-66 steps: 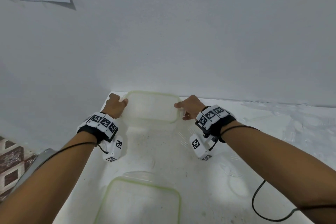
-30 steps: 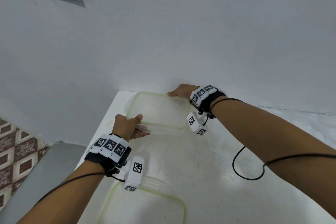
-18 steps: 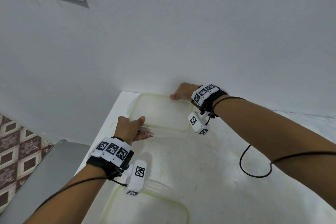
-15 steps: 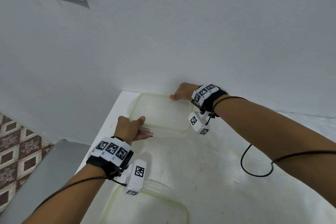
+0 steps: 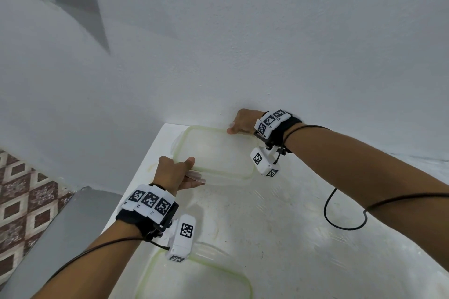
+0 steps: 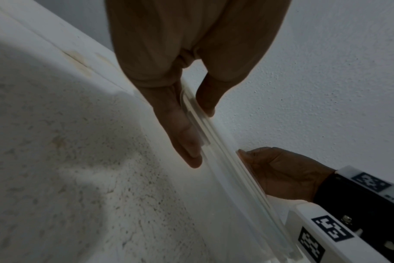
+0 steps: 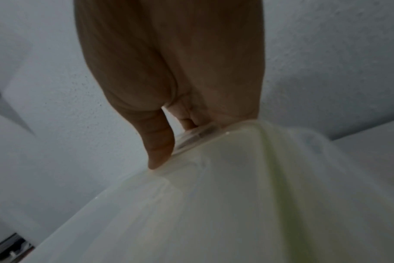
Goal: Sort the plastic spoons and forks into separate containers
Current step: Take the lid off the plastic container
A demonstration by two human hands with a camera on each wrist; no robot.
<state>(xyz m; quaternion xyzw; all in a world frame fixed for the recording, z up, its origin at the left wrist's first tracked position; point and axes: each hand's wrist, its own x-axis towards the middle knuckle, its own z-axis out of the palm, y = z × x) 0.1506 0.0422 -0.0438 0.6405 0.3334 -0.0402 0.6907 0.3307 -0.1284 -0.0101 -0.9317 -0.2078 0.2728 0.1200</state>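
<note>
A translucent container with a green-rimmed lid (image 5: 216,153) lies at the table's far left corner, against the wall. My left hand (image 5: 194,172) pinches its near-left edge, thumb on the lid and fingers under the side flap. The left wrist view shows that pinch on the thin lid edge (image 6: 225,160) by my left hand (image 6: 198,135). My right hand (image 5: 237,126) grips the far-right corner, thumb on the rim. In the right wrist view, my right hand (image 7: 175,142) closes on a clear flap of the container (image 7: 236,195). No spoons or forks are in sight.
A second lidded container with a green rim (image 5: 194,279) sits near me, under my left wrist. The white tabletop (image 5: 267,221) stretches to the right, with a black cable (image 5: 340,223) looping over it. The table's left edge drops to a tiled floor (image 5: 19,201).
Since 2.2 s ago my left hand shifted from the container's left end to its near-left edge, and my right hand to the far-right corner. Over the last half second both hold still.
</note>
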